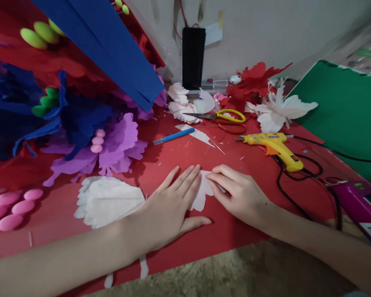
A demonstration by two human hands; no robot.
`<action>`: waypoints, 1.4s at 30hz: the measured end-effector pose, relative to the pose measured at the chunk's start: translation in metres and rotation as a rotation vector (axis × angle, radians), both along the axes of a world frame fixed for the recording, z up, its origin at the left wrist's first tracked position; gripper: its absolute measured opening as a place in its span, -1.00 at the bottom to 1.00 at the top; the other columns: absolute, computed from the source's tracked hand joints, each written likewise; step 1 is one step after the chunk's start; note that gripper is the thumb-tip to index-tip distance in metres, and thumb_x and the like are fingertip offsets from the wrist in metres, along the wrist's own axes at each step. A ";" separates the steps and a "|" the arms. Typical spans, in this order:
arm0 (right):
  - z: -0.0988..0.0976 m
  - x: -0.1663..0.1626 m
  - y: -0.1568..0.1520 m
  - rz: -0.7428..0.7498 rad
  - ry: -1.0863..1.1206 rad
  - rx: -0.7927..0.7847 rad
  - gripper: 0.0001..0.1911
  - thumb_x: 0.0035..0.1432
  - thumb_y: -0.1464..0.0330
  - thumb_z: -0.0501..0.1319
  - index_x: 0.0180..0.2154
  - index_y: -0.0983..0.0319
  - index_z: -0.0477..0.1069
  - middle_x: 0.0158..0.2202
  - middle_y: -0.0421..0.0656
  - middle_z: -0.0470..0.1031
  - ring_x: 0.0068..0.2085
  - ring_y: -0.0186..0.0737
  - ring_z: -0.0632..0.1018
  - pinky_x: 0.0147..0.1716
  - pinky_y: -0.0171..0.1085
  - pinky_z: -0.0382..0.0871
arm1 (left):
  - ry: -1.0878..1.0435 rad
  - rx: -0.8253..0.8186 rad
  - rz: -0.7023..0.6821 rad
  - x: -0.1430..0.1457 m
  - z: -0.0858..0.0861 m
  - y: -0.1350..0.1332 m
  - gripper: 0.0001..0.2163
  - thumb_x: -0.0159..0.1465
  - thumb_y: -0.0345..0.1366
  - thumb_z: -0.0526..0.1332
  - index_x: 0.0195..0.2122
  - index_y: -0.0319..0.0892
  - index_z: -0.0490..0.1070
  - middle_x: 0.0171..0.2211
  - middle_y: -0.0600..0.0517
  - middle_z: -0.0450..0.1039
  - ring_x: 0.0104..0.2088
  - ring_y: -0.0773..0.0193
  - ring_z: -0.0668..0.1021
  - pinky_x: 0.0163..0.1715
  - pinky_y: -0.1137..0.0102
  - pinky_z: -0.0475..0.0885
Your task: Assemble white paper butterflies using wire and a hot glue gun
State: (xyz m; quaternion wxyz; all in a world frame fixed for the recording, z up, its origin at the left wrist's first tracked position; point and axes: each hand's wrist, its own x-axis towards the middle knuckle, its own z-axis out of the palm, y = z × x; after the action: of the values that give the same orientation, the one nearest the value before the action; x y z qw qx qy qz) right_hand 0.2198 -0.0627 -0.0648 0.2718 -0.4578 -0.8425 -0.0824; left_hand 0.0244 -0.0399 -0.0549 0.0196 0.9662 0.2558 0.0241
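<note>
A small white cut-out with a scalloped edge (199, 199) lies on the red sheet (231, 239), partly covered by my hands. My left hand (176, 202) rests flat on its left side, fingers stretched out and thumb apart. At the right side, my right hand (241, 194) pinches the cut-out between thumb and fingertips. Left of my left wrist lies a larger white fan-shaped piece (111, 200) with a wavy edge, partly hidden by the forearm. Beyond my fingers are a blue pen (174, 136) and thin white sticks (218, 146).
Yellow-handled scissors (230, 116) lie behind the pen. A yellow glue gun (273, 146) with a black cord sits at right, near a purple power strip (360, 204). A phone (193, 57) stands at the back. Purple butterfly cut-outs (119, 144) and blue sheets (111, 45) crowd the left.
</note>
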 end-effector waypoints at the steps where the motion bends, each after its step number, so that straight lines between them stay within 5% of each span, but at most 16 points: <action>1: 0.000 0.000 0.000 0.002 0.010 -0.011 -0.80 0.18 0.47 0.02 -0.28 0.32 0.42 -0.33 -0.14 0.46 -0.38 -0.38 0.49 -0.44 -0.43 0.35 | 0.004 -0.010 0.005 0.000 0.000 0.000 -0.28 0.32 0.11 -0.24 0.23 -0.48 0.01 0.26 -0.28 -0.07 0.27 0.01 0.08 0.20 0.08 0.09; 7: 0.011 0.006 0.011 -0.019 0.085 -0.077 -0.79 0.20 0.46 0.01 -0.33 0.31 0.41 -0.37 -0.17 0.45 -0.41 -0.44 0.47 -0.42 -0.46 0.33 | -0.004 -0.036 0.020 0.001 0.001 -0.001 -0.30 0.33 0.09 -0.23 0.22 -0.49 0.03 0.26 -0.29 -0.08 0.27 -0.02 0.08 0.20 0.10 0.09; 13: 0.033 0.013 0.056 -0.162 -0.145 -0.048 -0.77 0.21 0.41 0.01 -0.30 0.30 0.43 -0.31 -0.13 0.47 -0.37 -0.37 0.46 -0.45 -0.38 0.22 | -0.015 -0.024 0.016 0.001 -0.002 -0.001 -0.33 0.35 0.05 -0.23 0.22 -0.50 0.04 0.26 -0.31 -0.10 0.27 -0.03 0.07 0.19 0.09 0.12; 22: 0.043 0.001 0.133 0.119 -0.648 -0.074 -0.77 0.20 0.51 0.02 -0.30 0.35 0.45 -0.27 -0.06 0.45 -0.29 -0.30 0.43 -0.48 -0.31 0.04 | -0.020 -0.029 0.021 0.000 -0.002 -0.002 -0.35 0.35 0.03 -0.21 0.22 -0.49 0.03 0.27 -0.31 -0.10 0.28 -0.02 0.05 0.21 0.08 0.08; 42: 0.034 0.004 0.146 0.293 -0.803 0.003 -0.70 0.23 0.56 -0.11 -0.16 0.35 0.34 -0.17 -0.08 0.40 -0.20 -0.30 0.44 -0.41 -0.35 0.21 | -0.078 -0.077 -0.003 -0.002 0.000 -0.001 -0.30 0.31 0.11 -0.17 0.25 -0.41 -0.05 0.29 -0.22 -0.12 0.29 0.01 0.04 0.21 0.01 0.04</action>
State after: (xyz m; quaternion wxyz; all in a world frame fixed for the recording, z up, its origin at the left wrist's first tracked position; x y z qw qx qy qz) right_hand 0.2241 0.0829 -0.0305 -0.0685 -0.2646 -0.9374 -0.2159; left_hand 0.0223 -0.0405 -0.0547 0.0670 0.9634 0.2541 0.0521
